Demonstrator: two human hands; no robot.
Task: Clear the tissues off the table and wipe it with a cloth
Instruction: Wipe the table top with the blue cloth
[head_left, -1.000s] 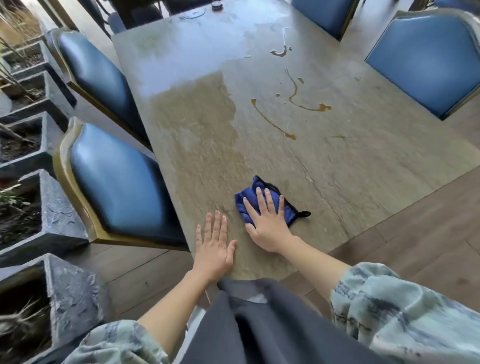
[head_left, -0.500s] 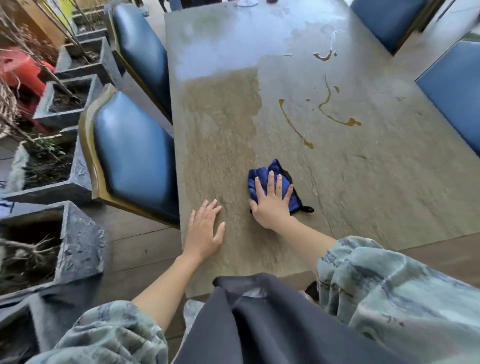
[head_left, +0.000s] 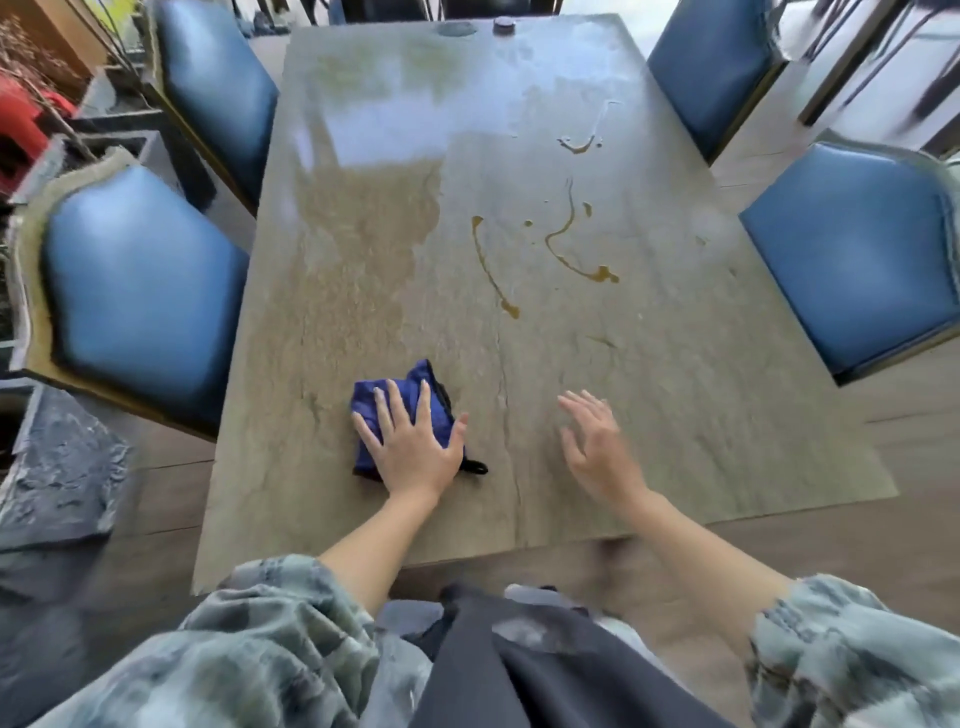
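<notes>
Cloth first: the crumpled dark-blue wiping cloth (head_left: 402, 410) with a black loop at its near corner lies on the near left part of the grey-beige stone surface (head_left: 649, 415), and it has changed hands. A second ago the right hand pressed it while the left hand lay flat on the bare stone beside it; half a second ago that was still so. Now the left hand (head_left: 413, 447) rests on top of it, fingers straight and spread, palm pressing down rather than gripping. The cloth itself has hardly moved across the stone; it sits in about the same near-left spot.

Further right, the right hand (head_left: 597, 447) has let go and hovers just above the bare surface, fingers loose and spread, holding nothing; it is blurred, so whether it touches the stone I cannot tell.

Beyond both hands, a darker patch (head_left: 363, 249) covers the left middle of the surface, likely the damp part already wiped. To its right the brown spilled streaks (head_left: 566, 249) and a few drops are untouched, well apart from the cloth. No tissues show anywhere on the surface, so that part of the task looks done.

My reading is that the swap frees the left hand to sweep, and the wiping is perhaps half finished, with the whole stained right side left. Four blue padded chairs (head_left: 140, 275) flank the surface.
</notes>
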